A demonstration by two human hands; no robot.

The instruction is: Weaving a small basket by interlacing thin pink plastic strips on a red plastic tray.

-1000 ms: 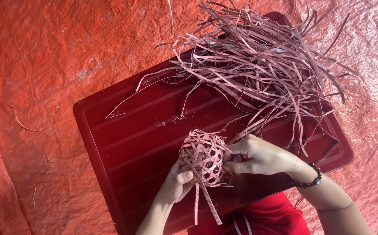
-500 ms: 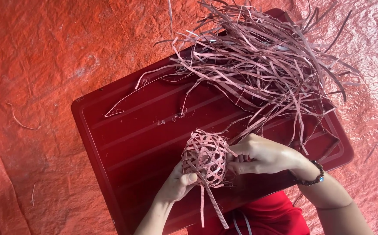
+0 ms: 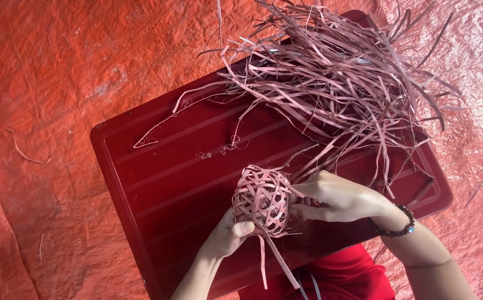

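A small open-weave ball [image 3: 261,197] of pinkish strips sits between both my hands above a dark red tray [image 3: 158,183]. My left hand [image 3: 227,236] cups the ball from below, thumb pressed on its front. Gripping its right side is my right hand [image 3: 336,197], fingers pinched on a strip; a dark bead bracelet circles that wrist. Two loose strip ends [image 3: 275,258] hang down from the ball toward my red clothing.
A big tangled heap of loose pinkish strips [image 3: 336,78] covers the tray's far right part and spills over its edge. An orange-red tarp [image 3: 58,72] lies under everything, with a few stray fibres on it.
The ball has turned slightly in my hands and the hanging strip ends have swung a little. Both hands keep their hold in about the same place.
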